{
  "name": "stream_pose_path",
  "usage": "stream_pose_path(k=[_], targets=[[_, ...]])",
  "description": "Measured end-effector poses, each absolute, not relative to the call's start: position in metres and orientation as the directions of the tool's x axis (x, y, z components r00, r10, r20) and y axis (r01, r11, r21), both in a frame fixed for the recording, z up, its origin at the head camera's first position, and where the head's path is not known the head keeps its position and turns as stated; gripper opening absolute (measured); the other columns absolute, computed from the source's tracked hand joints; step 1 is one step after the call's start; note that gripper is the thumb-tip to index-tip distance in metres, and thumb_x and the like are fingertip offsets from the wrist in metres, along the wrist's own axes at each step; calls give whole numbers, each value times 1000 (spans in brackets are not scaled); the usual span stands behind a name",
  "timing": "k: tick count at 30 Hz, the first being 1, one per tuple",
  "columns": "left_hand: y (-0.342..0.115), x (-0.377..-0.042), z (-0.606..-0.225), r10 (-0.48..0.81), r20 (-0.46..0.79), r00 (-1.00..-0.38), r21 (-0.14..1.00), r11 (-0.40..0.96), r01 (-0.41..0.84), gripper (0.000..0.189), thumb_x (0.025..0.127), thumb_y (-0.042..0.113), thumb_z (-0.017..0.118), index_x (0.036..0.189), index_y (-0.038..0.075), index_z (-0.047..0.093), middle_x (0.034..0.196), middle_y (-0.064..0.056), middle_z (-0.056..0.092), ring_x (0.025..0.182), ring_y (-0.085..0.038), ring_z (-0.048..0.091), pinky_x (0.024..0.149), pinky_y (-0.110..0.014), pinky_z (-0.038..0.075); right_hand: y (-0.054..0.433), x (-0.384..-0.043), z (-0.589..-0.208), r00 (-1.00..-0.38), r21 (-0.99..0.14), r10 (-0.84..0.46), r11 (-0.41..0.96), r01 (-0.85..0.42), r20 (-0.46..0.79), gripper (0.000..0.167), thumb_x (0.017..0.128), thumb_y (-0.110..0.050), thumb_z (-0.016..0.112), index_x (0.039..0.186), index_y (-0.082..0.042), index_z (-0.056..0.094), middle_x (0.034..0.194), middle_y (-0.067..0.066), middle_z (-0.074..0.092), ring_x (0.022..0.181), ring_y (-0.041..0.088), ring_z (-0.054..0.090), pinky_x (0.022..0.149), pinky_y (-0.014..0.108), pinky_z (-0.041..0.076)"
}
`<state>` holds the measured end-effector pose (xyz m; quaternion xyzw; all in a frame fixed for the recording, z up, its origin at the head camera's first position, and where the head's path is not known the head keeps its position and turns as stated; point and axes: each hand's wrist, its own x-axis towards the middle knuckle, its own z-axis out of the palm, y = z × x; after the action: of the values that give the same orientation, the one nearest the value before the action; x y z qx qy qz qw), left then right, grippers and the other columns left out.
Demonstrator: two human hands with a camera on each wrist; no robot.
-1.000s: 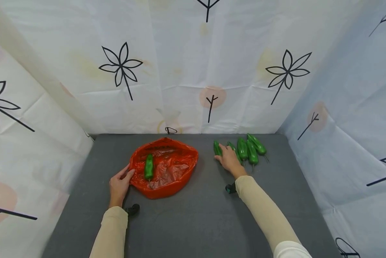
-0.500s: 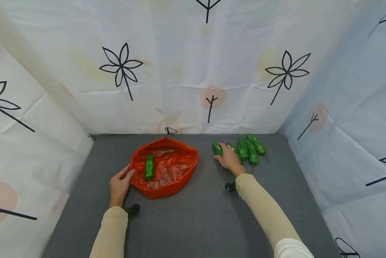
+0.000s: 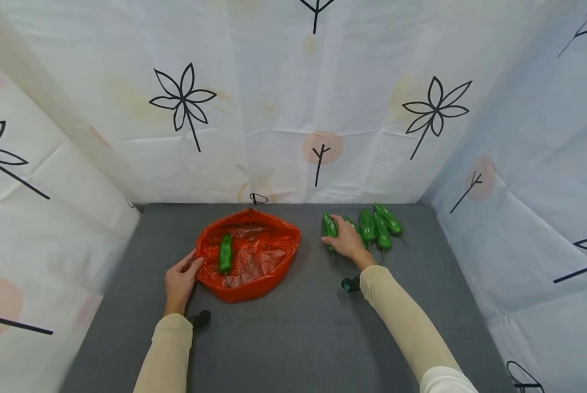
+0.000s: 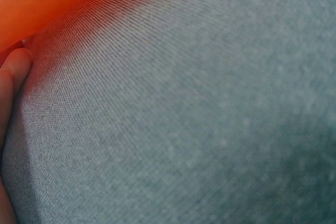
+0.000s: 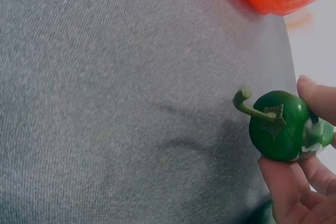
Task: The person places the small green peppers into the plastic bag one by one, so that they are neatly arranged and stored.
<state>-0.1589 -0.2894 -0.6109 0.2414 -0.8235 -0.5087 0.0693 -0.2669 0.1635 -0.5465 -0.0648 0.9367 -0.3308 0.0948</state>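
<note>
A red plastic bag [image 3: 269, 259] lies spread open on the left half of the table in the head view, with one green pepper [image 3: 225, 254] inside. My left hand [image 3: 178, 281] pinches the bag's left rim between thumb and fingers. The left wrist view catches only fingertips [image 4: 19, 66] under the bag's orange-red edge. On the right, my right hand [image 3: 345, 240] grips another green pepper [image 5: 278, 135], its curved stem toward the wrist camera. The thumb lies on one side of it and the fingers on the other. A pepper [image 3: 351, 222] beside that hand is partly hidden.
Several green peppers [image 3: 382, 234] lie grouped to the right of my right hand near the table's back edge. The dark grey table [image 3: 283, 349] ends at white patterned cloth walls [image 3: 274, 109] at the back and both sides. Black wrist devices [image 3: 351, 284] sit under the forearms.
My right hand has shifted slightly left, and the pepper in its fingers now shows farther along its length. The left hand and the bag have stayed in place.
</note>
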Motion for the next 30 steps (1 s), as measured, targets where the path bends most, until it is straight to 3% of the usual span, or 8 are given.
stream_pose_path(k=[4, 6, 11, 15, 18, 30], targets=[[-289, -159, -610, -468, -121, -875, 871, 373, -320, 59, 89, 63, 68, 141, 35, 62, 134, -8, 70, 118, -15, 62, 94, -17, 45, 161, -268, -542, -973, -643, -195, 762, -73, -120, 79, 96, -31, 73, 160, -11, 32, 105, 17, 58, 87, 27, 55, 74, 41, 45], [-289, -158, -609, -470, -123, -874, 875, 364, -319, 58, 89, 63, 69, 140, 35, 63, 134, -8, 71, 112, -5, 61, 93, -15, 44, 160, -268, -540, -974, -647, -196, 759, -77, -114, 79, 96, -33, 73, 159, -11, 32, 104, 16, 59, 86, 26, 55, 73, 39, 44], [-288, -158, -610, -478, -113, -871, 877, 365, -313, 57, 89, 62, 69, 140, 36, 63, 133, -8, 71, 98, 12, 53, 86, -7, 41, 156, -268, -532, -975, -669, -194, 740, -73, -108, 78, 95, -33, 73, 159, -12, 33, 123, 19, 61, 104, 32, 61, 82, 47, 51], [-288, -158, -612, -478, -107, -872, 876, 369, -310, 58, 89, 62, 69, 140, 34, 63, 133, -8, 71, 105, 3, 59, 85, -5, 41, 153, -266, -525, -974, -687, -196, 723, -65, -114, 79, 95, -33, 73, 160, -13, 32, 135, 22, 58, 119, 37, 60, 92, 54, 53], [-288, -158, -612, -476, -120, -871, 876, 362, -318, 59, 89, 63, 68, 140, 34, 63, 134, -7, 71, 108, -1, 60, 83, -4, 41, 151, -265, -519, -973, -696, -201, 715, -65, -115, 80, 95, -35, 73, 160, -14, 32, 137, 23, 59, 121, 38, 61, 94, 55, 54], [-289, -158, -610, -475, -127, -871, 884, 344, -316, 58, 90, 61, 69, 140, 34, 63, 134, -8, 70, 91, 16, 54, 76, -1, 42, 139, -261, -490, -968, -694, -239, 710, -118, -79, 80, 93, -44, 73, 159, -17, 35, 128, 20, 67, 101, 32, 70, 82, 47, 58]])
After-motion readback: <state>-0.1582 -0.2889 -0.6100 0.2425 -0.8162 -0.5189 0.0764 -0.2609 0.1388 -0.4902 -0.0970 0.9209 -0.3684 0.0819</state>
